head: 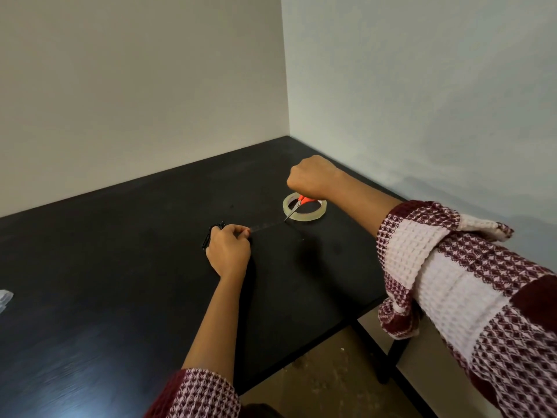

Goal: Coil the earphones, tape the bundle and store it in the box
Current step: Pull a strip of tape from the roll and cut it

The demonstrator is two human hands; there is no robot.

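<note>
On the black table [120, 267], my left hand [228, 250] holds the coiled black earphones [211, 235], which stick out past its knuckles. Its fingertips also pinch the end of a clear tape strip [266, 227]. The strip runs taut to the right toward the clear tape roll [304, 214] lying flat on the table. My right hand [310, 178] hovers above the roll, closed on small orange-handled scissors [298, 206]. The scissor tips point down-left at the strip, close to the roll.
A clear plastic object [5, 300] shows at the far left edge, mostly cut off. Two white walls meet in a corner behind the table. The table's right edge and a black leg [391, 357] stand over a speckled floor.
</note>
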